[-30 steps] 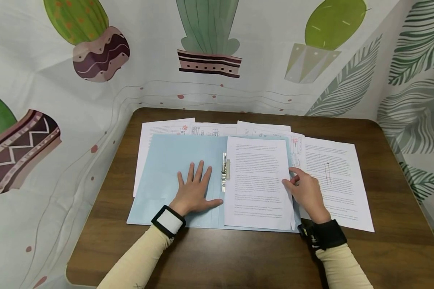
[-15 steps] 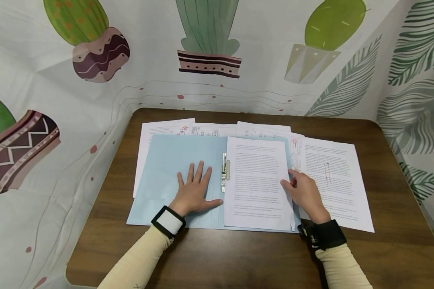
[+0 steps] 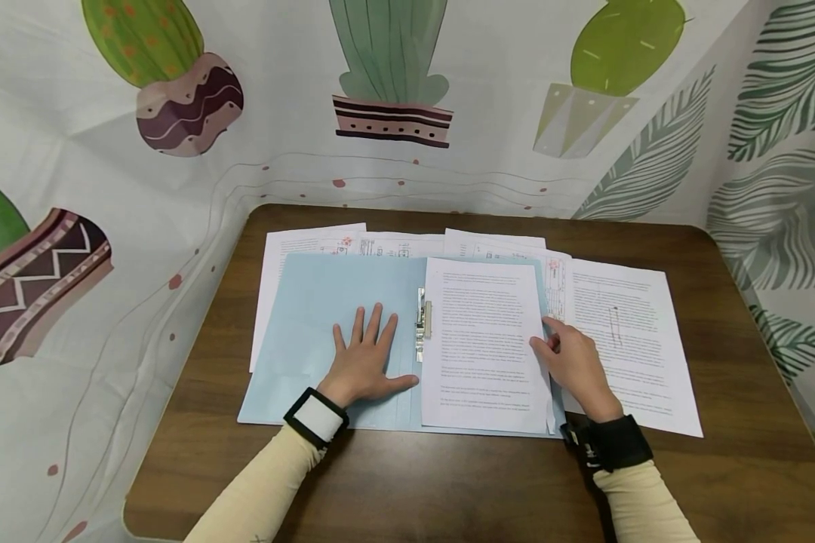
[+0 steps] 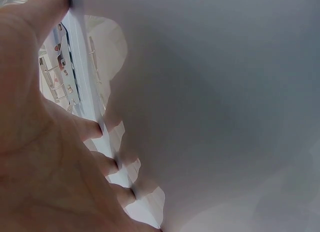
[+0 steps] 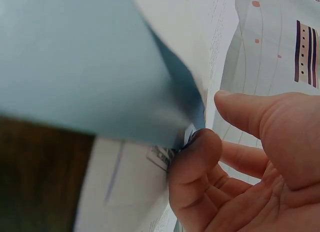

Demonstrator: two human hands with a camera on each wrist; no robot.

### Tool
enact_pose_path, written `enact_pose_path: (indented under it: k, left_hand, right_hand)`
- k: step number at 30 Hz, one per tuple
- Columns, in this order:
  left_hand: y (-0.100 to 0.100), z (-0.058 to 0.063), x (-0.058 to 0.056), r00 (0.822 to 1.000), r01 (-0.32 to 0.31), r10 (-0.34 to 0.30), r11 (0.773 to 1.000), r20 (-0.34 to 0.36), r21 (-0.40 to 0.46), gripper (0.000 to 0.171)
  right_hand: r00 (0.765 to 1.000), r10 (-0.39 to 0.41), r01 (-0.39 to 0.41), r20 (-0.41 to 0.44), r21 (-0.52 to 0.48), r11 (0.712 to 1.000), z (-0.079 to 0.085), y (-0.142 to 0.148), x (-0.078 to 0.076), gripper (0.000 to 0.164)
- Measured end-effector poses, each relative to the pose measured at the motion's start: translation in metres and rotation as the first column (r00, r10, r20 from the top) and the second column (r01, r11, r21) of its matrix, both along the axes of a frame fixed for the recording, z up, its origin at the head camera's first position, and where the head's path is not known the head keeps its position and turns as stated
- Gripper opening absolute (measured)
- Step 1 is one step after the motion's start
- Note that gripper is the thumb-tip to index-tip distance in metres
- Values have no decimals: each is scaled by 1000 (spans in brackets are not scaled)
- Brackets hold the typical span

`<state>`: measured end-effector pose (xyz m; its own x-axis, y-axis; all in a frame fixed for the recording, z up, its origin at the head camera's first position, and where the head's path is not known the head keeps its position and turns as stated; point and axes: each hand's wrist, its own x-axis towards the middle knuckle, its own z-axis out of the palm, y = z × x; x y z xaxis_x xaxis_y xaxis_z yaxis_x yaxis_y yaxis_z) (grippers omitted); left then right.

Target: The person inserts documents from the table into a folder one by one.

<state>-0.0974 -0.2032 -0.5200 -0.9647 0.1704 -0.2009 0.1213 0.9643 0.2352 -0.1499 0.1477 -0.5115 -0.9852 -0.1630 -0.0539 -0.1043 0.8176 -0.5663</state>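
Observation:
A light blue folder (image 3: 326, 283) lies spread out on the table, with a metal clip (image 3: 419, 324) along its spine. On its right half rests a stack of printed paper sheets (image 3: 482, 339). My left hand (image 3: 363, 366) presses flat on the folder's left half with the fingers spread and the thumb pointing at the spine. At the stack's right edge, my right hand (image 3: 577, 366) touches the paper with the thumb. Its index finger (image 5: 197, 152) is bent at the folder's edge in the right wrist view, with a gap between the two tips.
More printed sheets (image 3: 628, 347) stick out from under the folder to the right, behind and at the left. The brown table (image 3: 407, 483) has a far edge that meets a cloth (image 3: 265, 98) printed with cacti.
My right thumb and index finger have shifted very slightly along the stack's right edge. The left hand, the folder and the sheets have stayed put.

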Motion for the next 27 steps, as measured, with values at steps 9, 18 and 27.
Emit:
enact_pose_path:
  k: [9,18,27]
  left_hand:
    - [1,2,0,1000,-6,6,1000,3,3,114]
    - [-1,-10,-2,1000,-10,9,1000,25,26,117]
    - [-2,-4,0,1000,0,1,999,-10,37,115]
  right_hand:
    - [999,-19,18,-29,-13,1000,6,7,0,53]
    - [991,-65,65,-119,-4,998,16,24,-2,51]
    - [952,-138,122,-273,-75,990,24,45,-14,65]
